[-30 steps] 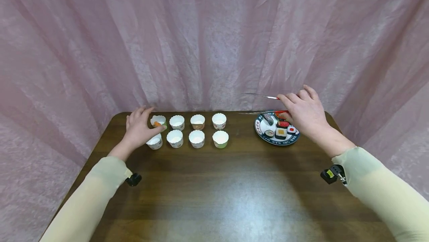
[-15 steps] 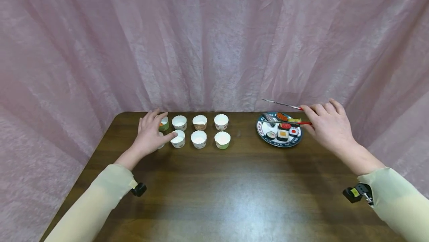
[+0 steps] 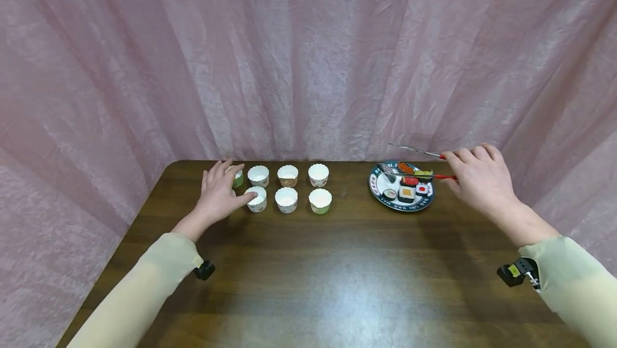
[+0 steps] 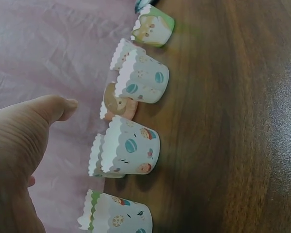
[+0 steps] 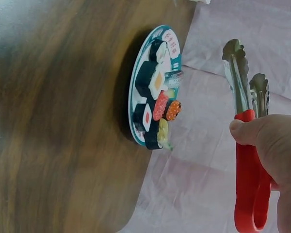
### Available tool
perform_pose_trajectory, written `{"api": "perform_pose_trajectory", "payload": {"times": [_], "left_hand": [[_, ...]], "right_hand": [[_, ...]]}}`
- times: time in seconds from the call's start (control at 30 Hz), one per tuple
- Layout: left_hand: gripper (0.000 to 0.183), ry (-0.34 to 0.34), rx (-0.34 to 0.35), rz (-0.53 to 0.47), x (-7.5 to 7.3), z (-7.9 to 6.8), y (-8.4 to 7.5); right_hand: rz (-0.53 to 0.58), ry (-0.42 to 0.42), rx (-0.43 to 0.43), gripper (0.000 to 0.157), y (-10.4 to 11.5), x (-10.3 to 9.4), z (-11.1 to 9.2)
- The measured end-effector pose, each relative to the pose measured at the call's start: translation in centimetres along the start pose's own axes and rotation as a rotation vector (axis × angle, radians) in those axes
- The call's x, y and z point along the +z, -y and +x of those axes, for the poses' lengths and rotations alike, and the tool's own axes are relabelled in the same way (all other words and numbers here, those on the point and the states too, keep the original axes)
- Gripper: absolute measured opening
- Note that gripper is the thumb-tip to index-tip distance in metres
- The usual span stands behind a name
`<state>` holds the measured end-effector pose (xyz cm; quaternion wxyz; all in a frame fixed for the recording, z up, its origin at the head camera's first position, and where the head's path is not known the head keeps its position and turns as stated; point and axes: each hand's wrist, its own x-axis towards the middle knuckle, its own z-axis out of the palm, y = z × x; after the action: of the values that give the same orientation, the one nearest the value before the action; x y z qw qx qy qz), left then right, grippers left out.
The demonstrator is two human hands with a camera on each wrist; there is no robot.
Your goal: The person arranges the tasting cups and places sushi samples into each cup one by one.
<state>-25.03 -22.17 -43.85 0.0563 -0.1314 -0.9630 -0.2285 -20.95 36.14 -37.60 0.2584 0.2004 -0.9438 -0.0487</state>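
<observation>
Brown wood tabletop (image 3: 308, 262). Your right hand (image 3: 482, 179) pinches parted, red-handled metal tongs (image 5: 246, 174), probably for easy squeezing; round blue-rimmed sushi plate (image 3: 392, 205) left of it. Left hand (image 3: 217, 191): spread, seemingly empty, beside white scalloped paper cups (image 3: 286, 206).

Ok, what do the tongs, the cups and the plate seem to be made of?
Tongs: shiny, reflective ends look like metal, probably steel; the smooth red handles look like plastic or a coating.
Cups: likely paper, with thin scalloped rims and printed patterns.
Plate: smooth with a printed rim; ceramic or melamine, can't tell which.
</observation>
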Motion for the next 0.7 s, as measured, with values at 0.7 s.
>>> {"api": "perform_pose_trajectory", "payload": {"times": [0.7], "left_hand": [[0.082,0.051,-0.156,0.096,1.6,4.5,0.3]], "right_hand": [[-0.014,0.081,0.006,0.056,0.9,-0.2,2.0]]}}
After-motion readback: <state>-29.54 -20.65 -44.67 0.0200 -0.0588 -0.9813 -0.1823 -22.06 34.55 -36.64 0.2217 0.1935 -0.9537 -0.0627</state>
